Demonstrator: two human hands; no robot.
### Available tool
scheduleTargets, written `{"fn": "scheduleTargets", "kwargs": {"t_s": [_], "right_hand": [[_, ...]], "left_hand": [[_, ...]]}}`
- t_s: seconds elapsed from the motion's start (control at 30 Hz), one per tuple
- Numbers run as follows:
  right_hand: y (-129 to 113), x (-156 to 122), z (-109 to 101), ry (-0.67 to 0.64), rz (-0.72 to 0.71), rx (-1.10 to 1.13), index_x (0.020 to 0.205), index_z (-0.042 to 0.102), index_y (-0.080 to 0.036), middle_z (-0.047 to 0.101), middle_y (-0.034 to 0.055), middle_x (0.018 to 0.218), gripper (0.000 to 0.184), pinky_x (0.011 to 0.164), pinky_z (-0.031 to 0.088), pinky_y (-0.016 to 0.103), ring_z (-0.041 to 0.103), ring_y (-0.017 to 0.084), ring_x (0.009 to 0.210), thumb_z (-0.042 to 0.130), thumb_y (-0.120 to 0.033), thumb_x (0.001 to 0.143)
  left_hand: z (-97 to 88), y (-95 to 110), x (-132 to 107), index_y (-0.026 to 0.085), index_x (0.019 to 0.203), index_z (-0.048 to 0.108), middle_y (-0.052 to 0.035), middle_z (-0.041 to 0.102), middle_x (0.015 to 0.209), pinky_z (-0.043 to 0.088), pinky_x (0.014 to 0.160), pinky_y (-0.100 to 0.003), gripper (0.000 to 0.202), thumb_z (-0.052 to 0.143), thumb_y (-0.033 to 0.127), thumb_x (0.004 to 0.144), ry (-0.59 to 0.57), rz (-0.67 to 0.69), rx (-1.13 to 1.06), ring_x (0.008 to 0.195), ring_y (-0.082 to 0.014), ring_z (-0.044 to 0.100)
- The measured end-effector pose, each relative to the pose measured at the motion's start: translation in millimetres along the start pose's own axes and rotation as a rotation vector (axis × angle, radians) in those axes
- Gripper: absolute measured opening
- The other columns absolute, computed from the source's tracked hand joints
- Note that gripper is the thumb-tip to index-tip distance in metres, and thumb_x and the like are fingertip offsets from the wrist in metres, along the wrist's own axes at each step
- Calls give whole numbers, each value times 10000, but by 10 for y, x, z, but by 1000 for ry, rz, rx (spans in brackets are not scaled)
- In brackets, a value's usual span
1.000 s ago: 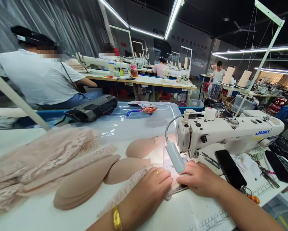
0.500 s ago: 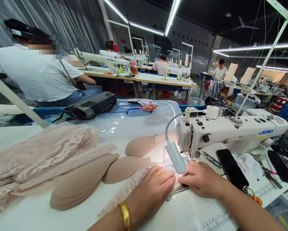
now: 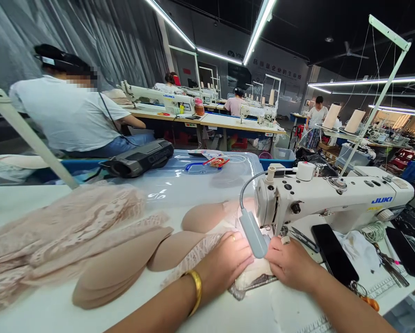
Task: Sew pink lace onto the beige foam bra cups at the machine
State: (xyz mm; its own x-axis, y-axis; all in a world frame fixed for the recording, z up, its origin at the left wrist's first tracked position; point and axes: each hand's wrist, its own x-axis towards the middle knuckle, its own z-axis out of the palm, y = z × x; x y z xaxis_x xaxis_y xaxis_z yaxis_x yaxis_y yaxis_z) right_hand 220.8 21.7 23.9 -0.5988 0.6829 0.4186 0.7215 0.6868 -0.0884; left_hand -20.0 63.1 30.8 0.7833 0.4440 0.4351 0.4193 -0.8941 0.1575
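My left hand [image 3: 226,262], with a ring and a gold bangle, lies curled on pale lace fabric [image 3: 193,259] beside the needle of a white sewing machine [image 3: 332,199]. My right hand [image 3: 290,263] presses the same piece [image 3: 254,277] flat on the machine bed, fingers bent, just right of the needle. The machine's small lamp [image 3: 252,233] hangs between my hands and lights them. Beige moulded cups [image 3: 120,268] lie stacked to the left.
A heap of pink lace [image 3: 54,231] covers the left of the white table. A black phone [image 3: 332,252], snips [image 3: 302,235] and scissors [image 3: 387,261] lie right of the machine. A clear plastic bin lid [image 3: 193,175] sits behind. Other people sew at tables beyond.
Both hands have slid forward with the lace piece toward the needle, and the fabric edge now shows under my right hand. The camera has shifted slightly.
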Motion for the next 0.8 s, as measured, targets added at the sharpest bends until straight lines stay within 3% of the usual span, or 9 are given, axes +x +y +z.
{"fn": "scheduleTargets", "kwargs": {"t_s": [0.17, 0.43, 0.67, 0.8], "right_hand": [[-4, 3, 1, -31, 42, -6, 810, 524, -224, 509, -6, 791, 153, 640, 280, 295, 389, 179, 724, 567, -80, 788], [-86, -3, -47, -44, -14, -2, 844, 570, -219, 506, 5, 814, 161, 608, 239, 288, 382, 179, 734, 574, -61, 818], [-73, 9, -10, -48, 28, -14, 829, 561, -220, 510, 10, 818, 167, 593, 228, 307, 385, 185, 729, 561, -55, 799], [-68, 18, 1, -28, 44, -9, 838, 559, -223, 529, 20, 842, 147, 593, 225, 317, 398, 193, 747, 547, -79, 813]], "left_hand": [[33, -63, 14, 241, 998, 684, -46, 739, 1038, 405, 895, -428, 300, 398, 166, 1040, 83, 30, -47, 946, -261, 618], [-28, -29, 49, 247, 1022, 695, -30, 746, 1006, 397, 869, -396, 301, 414, 139, 1030, 60, 7, -80, 912, -245, 636], [-79, -46, 79, 242, 1050, 748, -50, 764, 1021, 420, 913, -413, 309, 460, 137, 1008, 22, -44, -16, 968, -253, 650], [-50, -82, 83, 230, 964, 752, -71, 748, 957, 416, 895, -440, 285, 484, 132, 982, 45, -87, 21, 928, -274, 633]]}}
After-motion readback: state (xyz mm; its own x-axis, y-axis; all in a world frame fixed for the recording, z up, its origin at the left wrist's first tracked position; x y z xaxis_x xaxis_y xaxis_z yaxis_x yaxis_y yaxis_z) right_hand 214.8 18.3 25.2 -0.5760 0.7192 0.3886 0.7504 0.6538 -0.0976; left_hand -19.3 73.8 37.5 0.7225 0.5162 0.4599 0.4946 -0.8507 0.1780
